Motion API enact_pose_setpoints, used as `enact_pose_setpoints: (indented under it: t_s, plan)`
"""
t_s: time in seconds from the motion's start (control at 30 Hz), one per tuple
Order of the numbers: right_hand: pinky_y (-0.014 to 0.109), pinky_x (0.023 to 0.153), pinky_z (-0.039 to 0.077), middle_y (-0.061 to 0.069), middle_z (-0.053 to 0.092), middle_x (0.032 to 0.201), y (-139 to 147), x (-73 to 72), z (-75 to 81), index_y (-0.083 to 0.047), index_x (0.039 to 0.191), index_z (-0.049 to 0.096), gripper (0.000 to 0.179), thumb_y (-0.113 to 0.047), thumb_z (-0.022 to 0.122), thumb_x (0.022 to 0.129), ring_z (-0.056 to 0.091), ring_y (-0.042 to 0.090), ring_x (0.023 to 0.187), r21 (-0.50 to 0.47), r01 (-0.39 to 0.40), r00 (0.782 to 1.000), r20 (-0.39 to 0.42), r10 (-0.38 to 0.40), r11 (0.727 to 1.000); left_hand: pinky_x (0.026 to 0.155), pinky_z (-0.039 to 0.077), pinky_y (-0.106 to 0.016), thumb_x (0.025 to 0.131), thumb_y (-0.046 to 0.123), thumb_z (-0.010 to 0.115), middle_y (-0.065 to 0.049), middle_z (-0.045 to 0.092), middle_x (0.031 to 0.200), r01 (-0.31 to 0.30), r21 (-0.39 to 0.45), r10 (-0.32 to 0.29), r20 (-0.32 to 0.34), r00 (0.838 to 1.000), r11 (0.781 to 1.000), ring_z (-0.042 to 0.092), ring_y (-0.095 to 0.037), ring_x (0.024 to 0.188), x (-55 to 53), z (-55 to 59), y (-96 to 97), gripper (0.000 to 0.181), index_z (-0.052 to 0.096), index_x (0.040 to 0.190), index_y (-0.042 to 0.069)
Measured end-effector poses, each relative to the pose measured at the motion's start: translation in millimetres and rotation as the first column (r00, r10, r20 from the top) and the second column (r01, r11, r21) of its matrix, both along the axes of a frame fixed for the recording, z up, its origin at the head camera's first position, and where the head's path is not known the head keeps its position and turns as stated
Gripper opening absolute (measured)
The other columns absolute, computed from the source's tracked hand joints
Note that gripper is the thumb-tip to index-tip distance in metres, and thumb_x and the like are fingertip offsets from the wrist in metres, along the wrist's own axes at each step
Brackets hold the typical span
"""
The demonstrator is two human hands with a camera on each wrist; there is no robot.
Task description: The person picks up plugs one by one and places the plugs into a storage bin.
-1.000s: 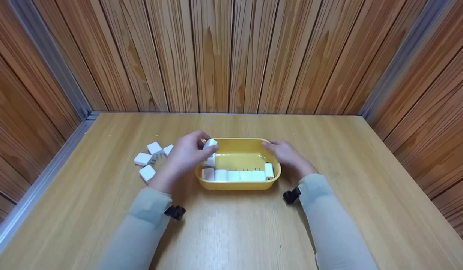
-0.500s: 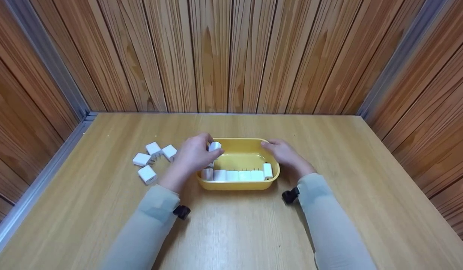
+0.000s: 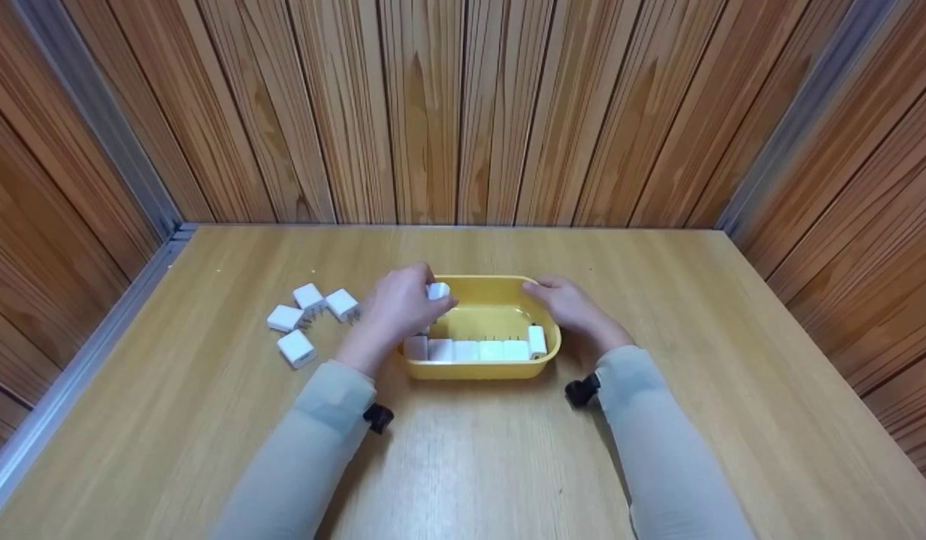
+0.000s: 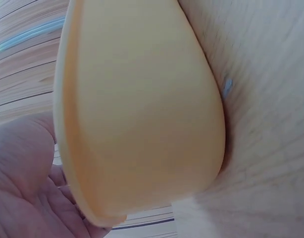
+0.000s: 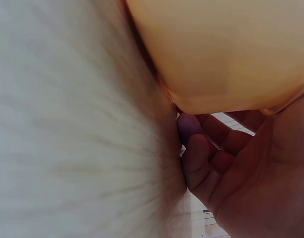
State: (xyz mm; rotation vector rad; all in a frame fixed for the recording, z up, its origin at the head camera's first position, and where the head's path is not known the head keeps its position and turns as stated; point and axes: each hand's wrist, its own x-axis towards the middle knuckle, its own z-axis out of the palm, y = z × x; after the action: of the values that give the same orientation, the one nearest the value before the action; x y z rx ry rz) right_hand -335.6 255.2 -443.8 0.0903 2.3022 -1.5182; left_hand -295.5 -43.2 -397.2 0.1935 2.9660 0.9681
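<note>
Our left hand (image 3: 403, 301) pinches a white block (image 3: 438, 290) between thumb and fingers at the far left corner of the yellow tray (image 3: 478, 371); our right hand (image 3: 572, 306) grips the tray's right end, thumb on the rim, fingers outside the wall. We judge that the relation that counts is the held block against the tray's left end: our left hand has it, while our right is a tray's length away. Whether the block touches the wall or floor, we cannot tell. Its long axis and any pins are hidden by our hand. The tray sits on the desk (image 3: 463, 457), its long axis running left to right between our hands. Inside, a row of white blocks (image 3: 467, 350) lines the near wall, with several thin pins pointing away from us.
</note>
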Motion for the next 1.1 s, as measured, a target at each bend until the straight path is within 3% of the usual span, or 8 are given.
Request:
enact_pose_setpoints:
  t_s: [0.3,0.57,0.87,1.03,1.1]
  plan:
    - [0.047,0.120,0.048,0.013,0.064,0.148,1,-2.3,-1.3,-0.004,0.162,0.050,0.065,-0.050,0.053,0.116,0.063,0.028,0.134,0.011,-0.033,0.998,-0.053,0.033,0.999,0.083,0.059,-0.041,0.102,0.041,0.082,-0.005,0.072,0.109,0.002,-0.046,-0.002,-0.006,1.000,0.999,0.068,-0.025,0.092,-2.0,-5.1,11.8,0.042,0.070,0.128,0.011]
    - [0.049,0.127,0.038,0.013,0.057,0.159,1,-1.1,-1.7,-0.005,0.168,0.044,0.070,-0.050,0.054,0.116,0.056,0.028,0.144,0.016,-0.013,0.999,-0.041,0.014,1.000,0.080,0.058,-0.041,0.102,0.038,0.082,-0.005,0.070,0.105,0.022,-0.115,-0.022,0.001,1.000,0.993,0.067,-0.025,0.088,-4.4,-8.4,21.3,0.040,0.070,0.127,0.009]
    - [0.049,0.128,0.036,0.011,0.056,0.159,0,0.8,-0.3,-0.007,0.169,0.042,0.072,-0.053,0.054,0.115,0.054,0.028,0.145,-0.001,-0.003,1.000,-0.019,0.003,1.000,0.086,0.059,-0.042,0.102,0.038,0.083,-0.005,0.070,0.108,0.007,-0.113,-0.002,0.046,0.999,0.994,0.067,-0.025,0.093,-5.3,-14.3,24.1,0.045,0.068,0.134,0.009]
    - [0.050,0.127,0.038,0.015,0.061,0.155,-1,-2.4,0.5,-0.003,0.166,0.047,0.069,-0.051,0.052,0.116,0.058,0.031,0.142,0.039,-0.033,0.997,-0.065,0.036,0.999,0.090,0.060,-0.043,0.103,0.038,0.081,-0.007,0.071,0.112,0.000,-0.149,0.005,0.033,0.999,0.989,0.066,-0.026,0.094,-7.2,-17.7,24.9,0.048,0.069,0.137,0.006]
    - [0.052,0.129,0.034,0.017,0.059,0.158,-1,-3.1,0.8,-0.002,0.166,0.046,0.070,-0.051,0.052,0.116,0.055,0.033,0.147,0.063,-0.043,0.996,-0.074,0.048,0.997,0.092,0.059,-0.044,0.103,0.039,0.082,-0.008,0.071,0.113,-0.001,-0.161,0.004,0.022,1.000,0.987,0.066,-0.026,0.095,-7.9,-18.8,25.3,0.049,0.069,0.137,0.006]
